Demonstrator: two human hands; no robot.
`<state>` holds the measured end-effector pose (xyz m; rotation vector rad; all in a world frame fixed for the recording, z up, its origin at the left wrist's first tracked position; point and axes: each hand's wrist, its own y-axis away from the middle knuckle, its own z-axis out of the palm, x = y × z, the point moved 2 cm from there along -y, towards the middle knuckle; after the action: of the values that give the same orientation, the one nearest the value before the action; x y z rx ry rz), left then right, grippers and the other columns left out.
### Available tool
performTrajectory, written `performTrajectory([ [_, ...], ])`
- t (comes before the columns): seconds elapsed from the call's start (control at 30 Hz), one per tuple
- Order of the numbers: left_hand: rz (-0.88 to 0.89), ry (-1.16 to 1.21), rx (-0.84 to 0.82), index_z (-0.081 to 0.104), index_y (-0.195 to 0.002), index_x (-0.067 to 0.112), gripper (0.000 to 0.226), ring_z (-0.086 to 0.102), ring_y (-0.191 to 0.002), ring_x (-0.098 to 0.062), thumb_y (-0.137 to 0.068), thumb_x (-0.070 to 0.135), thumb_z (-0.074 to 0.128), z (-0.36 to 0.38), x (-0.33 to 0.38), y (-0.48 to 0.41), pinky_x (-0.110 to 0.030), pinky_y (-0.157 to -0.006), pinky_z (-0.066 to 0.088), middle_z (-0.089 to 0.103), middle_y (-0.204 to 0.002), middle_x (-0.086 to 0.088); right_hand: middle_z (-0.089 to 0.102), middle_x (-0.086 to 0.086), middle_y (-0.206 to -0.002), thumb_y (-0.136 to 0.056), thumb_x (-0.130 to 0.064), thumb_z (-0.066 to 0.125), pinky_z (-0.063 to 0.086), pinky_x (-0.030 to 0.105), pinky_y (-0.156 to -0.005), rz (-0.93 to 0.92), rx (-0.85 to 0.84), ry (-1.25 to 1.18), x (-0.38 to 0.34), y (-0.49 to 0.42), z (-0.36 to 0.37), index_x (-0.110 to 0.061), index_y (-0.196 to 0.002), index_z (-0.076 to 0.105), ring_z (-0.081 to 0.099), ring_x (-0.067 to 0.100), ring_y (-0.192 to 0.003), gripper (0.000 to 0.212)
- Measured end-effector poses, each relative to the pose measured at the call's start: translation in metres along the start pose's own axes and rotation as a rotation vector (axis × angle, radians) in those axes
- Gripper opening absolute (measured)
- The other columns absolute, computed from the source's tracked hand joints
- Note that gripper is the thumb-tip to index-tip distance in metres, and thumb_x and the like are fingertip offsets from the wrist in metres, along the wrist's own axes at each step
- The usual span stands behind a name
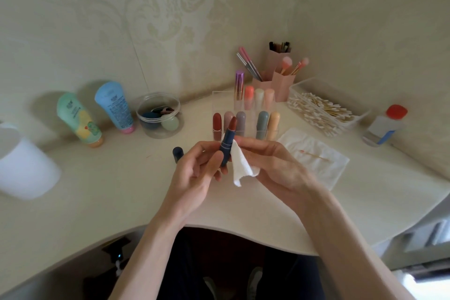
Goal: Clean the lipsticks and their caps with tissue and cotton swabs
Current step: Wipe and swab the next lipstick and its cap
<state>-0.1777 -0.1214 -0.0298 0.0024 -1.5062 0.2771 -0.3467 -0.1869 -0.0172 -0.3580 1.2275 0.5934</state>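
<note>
And there was the lipstick [226, 151], dark blue tube, red-brown bullet wound up, held upright and leaning slightly right above the middle of the table [121, 190]. The left hand [194, 168] had it: fingers curled round the lower tube, thumb across the front. The right hand [275, 165] pinched a small white tissue [241, 165] between thumb and forefinger, pressing it against the tube's right side, the loose corner hanging down; its other fingers were loosely bent behind. Just left of the hands, the blue cap [178, 152] stood on the table, apart from the tube. Behind the lipstick sat the clear organizer [219, 97], two rows of capped lipsticks upright in its slots. To the right lay a flat tissue sheet [333, 168] with one used swab [314, 155] on it, and beyond that a clear box [299, 85] heaped with cotton swabs [321, 109], then a small bottle [384, 126] with a red top near the wall. Pink brush holders [282, 85] filled the corner. Out left: a round clear jar [170, 100], a blue tube [114, 107] and a green tube [78, 119] leaning on the patterned wall [146, 19], and a white cup [24, 163] near the left edge. Bare tabletop ran from the cap to that cup, and the table's front edge curved in towards the person's lap
</note>
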Motion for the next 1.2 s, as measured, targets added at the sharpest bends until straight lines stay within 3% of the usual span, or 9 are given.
performTrajectory([
  [0.13, 0.008, 0.01, -0.001, 0.066, -0.111, 0.006, 0.022, 0.059, -0.069, -0.018, -0.098, 0.022, 0.059, 0.0, 0.001, 0.0, -0.026, -0.069, 0.051, 0.072, -0.087, -0.021, 0.076, 0.024, -0.113, -0.092, -0.027, 0.075, 0.045, 0.053, -0.111, -0.052, 0.064, 0.075, 0.004, -0.004, 0.003, -0.004, -0.128, 0.074, 0.07, 0.033, -0.106, 0.043],
  [0.27, 0.014, -0.057, -0.026, 0.065, -0.113, 0.002, 0.013, 0.071, -0.078, -0.012, -0.101, 0.001, 0.059, -0.002, 0.001, 0.001, -0.017, -0.067, 0.052, 0.079, -0.093, -0.005, 0.077, 0.017, -0.117, -0.086, -0.027, 0.084, 0.05, 0.047, -0.109, -0.087, 0.098, 0.143, 0.007, -0.005, 0.002, -0.005, -0.122, 0.076, 0.072, 0.033, -0.114, 0.043],
  [0.37, 0.009, -0.084, -0.013, 0.066, -0.111, 0.0, 0.016, 0.071, -0.078, -0.008, -0.099, -0.007, 0.059, -0.001, 0.0, 0.001, -0.015, -0.065, 0.052, 0.079, -0.093, 0.0, 0.077, 0.016, -0.118, -0.092, -0.018, 0.078, 0.052, 0.043, -0.105, -0.146, 0.091, 0.199, 0.008, -0.003, 0.002, -0.002, -0.122, 0.075, 0.072, 0.034, -0.116, 0.033],
  [0.63, 0.001, -0.04, 0.057, 0.069, -0.106, 0.004, 0.012, 0.057, -0.062, -0.009, -0.103, 0.008, 0.058, -0.001, 0.001, 0.0, -0.017, -0.065, 0.048, 0.072, -0.074, 0.001, 0.079, 0.017, -0.106, -0.103, -0.018, 0.065, 0.054, 0.053, -0.101, -0.283, 0.197, 0.302, 0.009, -0.002, 0.008, -0.001, -0.118, 0.076, 0.073, 0.042, -0.105, 0.025],
  [0.8, 0.014, -0.03, 0.028, 0.065, -0.109, 0.0, 0.014, 0.059, -0.062, -0.01, -0.105, 0.008, 0.055, 0.0, 0.003, 0.002, -0.018, -0.065, 0.049, 0.072, -0.073, -0.002, 0.078, 0.011, -0.102, -0.096, -0.006, 0.075, 0.057, 0.024, -0.076, -0.374, 0.356, 0.296, 0.006, -0.001, 0.009, -0.005, -0.111, 0.071, 0.078, 0.019, -0.087, 0.016],
  [0.9, 0.011, -0.029, 0.02, 0.065, -0.109, 0.0, 0.013, 0.06, -0.063, -0.011, -0.104, 0.008, 0.056, 0.0, 0.004, 0.002, -0.02, -0.065, 0.049, 0.071, -0.073, -0.003, 0.079, 0.003, -0.093, -0.099, -0.008, 0.071, 0.054, 0.019, -0.075, -0.403, 0.372, 0.362, 0.006, 0.002, 0.009, -0.004, -0.104, 0.077, 0.075, 0.008, -0.084, 0.009],
  [1.03, 0.007, -0.023, 0.028, 0.065, -0.111, -0.001, 0.015, 0.06, -0.063, -0.012, -0.105, 0.008, 0.055, 0.0, 0.004, 0.002, -0.021, -0.064, 0.049, 0.07, -0.072, -0.002, 0.08, 0.012, -0.102, -0.104, -0.019, 0.066, 0.06, 0.05, -0.093, -0.376, 0.215, 0.356, 0.006, 0.005, 0.015, -0.008, -0.12, 0.078, 0.076, 0.031, -0.095, 0.023],
  [1.1, 0.0, -0.014, 0.026, 0.066, -0.113, -0.001, 0.015, 0.059, -0.062, -0.011, -0.105, 0.007, 0.055, 0.001, 0.005, 0.002, -0.02, -0.064, 0.049, 0.069, -0.072, -0.003, 0.078, 0.018, -0.095, -0.104, -0.015, 0.066, 0.059, 0.056, -0.087, -0.4, 0.13, 0.356, 0.005, 0.006, 0.019, -0.003, -0.118, 0.077, 0.074, 0.034, -0.082, 0.021],
  [1.2, 0.009, -0.032, 0.022, 0.068, -0.11, 0.001, 0.016, 0.058, -0.062, -0.011, -0.105, 0.009, 0.055, 0.001, 0.006, 0.003, -0.019, -0.064, 0.049, 0.068, -0.073, -0.006, 0.078, 0.017, -0.09, -0.101, -0.018, 0.071, 0.056, 0.062, -0.085, -0.384, 0.182, 0.342, 0.006, 0.001, 0.02, -0.005, -0.11, 0.08, 0.073, 0.036, -0.079, 0.018],
])
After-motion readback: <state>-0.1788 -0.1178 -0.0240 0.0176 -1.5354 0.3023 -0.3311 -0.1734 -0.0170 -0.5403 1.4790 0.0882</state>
